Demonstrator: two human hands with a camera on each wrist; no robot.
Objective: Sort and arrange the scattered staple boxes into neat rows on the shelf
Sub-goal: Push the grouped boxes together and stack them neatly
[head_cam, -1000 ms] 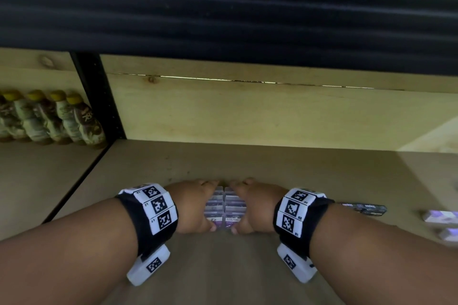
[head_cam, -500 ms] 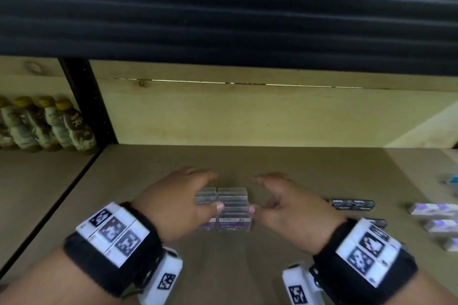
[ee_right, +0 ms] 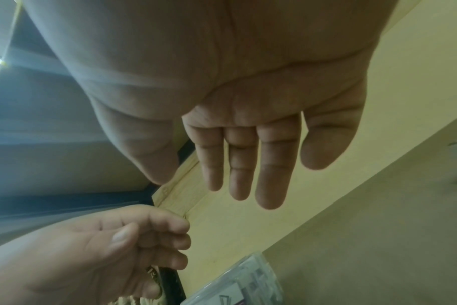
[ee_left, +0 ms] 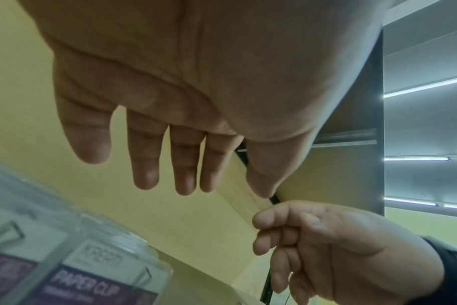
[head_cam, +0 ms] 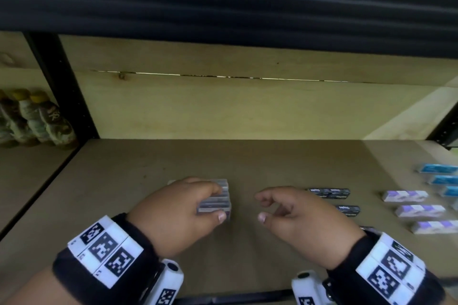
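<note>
Head view: left hand (head_cam: 173, 213) sits over the clear boxes (head_cam: 218, 199) mid-shelf (head_cam: 285, 163) — looks relaxed, probably just touching. Right hand (head_cam: 304, 220) hovers right of them, loose and empty — more boxes (head_cam: 406, 195) far right.

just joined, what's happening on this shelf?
A person is tidying small boxes on a wooden shelf. Their left hand hovers over a block of clear plastic boxes with purple labels, fingers straight in the wrist view, gripping nothing. The right hand hangs beside the block, loosely curled and empty. Black boxes, white-and-purple boxes and blue boxes lie in rows to the right.
</note>
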